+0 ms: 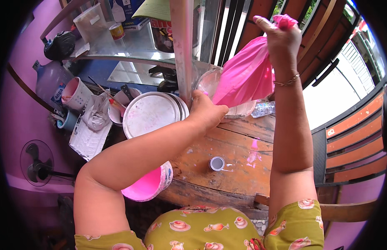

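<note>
My right hand [278, 35] is raised high and grips the bunched top of a pink plastic bag [247, 75]. The bag hangs down into a clear plastic bowl [239, 110] at the far edge of the wooden table [226, 141]. My left hand [206, 111] is closed on the near rim of that bowl, beside the bag's lower end. A round metal lid [151, 113] lies just left of my left hand.
A bucket of pink paint [148, 185] sits under my left forearm at the table's near edge. A small grey cap [217, 163] and pink spills lie on the table. A clear bottle [264, 109] lies behind the bowl. Cups, brushes, a paint tray and a fan crowd the left.
</note>
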The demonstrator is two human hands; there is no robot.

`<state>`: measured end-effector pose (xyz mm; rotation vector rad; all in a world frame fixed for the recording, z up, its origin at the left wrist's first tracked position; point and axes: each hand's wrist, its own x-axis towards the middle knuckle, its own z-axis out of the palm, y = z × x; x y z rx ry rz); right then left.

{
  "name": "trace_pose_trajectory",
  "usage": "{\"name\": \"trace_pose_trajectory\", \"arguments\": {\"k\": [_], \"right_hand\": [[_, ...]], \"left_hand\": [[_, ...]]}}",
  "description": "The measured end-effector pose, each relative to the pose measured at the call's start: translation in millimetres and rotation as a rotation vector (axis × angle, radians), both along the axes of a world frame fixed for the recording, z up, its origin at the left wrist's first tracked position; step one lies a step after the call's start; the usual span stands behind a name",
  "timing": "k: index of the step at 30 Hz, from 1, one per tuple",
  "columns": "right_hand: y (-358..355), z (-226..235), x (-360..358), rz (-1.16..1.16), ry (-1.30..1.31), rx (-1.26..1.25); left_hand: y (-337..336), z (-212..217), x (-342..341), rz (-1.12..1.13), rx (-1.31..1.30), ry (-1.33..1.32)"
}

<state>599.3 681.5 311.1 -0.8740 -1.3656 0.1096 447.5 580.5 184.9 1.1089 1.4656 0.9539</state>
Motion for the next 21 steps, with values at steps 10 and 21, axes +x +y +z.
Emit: {"name": "trace_pose_trajectory", "arguments": {"k": [10, 21], "right_hand": [[20, -95, -31, -0.135, -0.082, -0.244], [35, -118, -30, -0.137, -0.039, -0.282]], "left_hand": [[44, -32, 17, -0.113, -0.149, 0.444], [74, -26, 37, -0.039, -0.149, 0.478]]}}
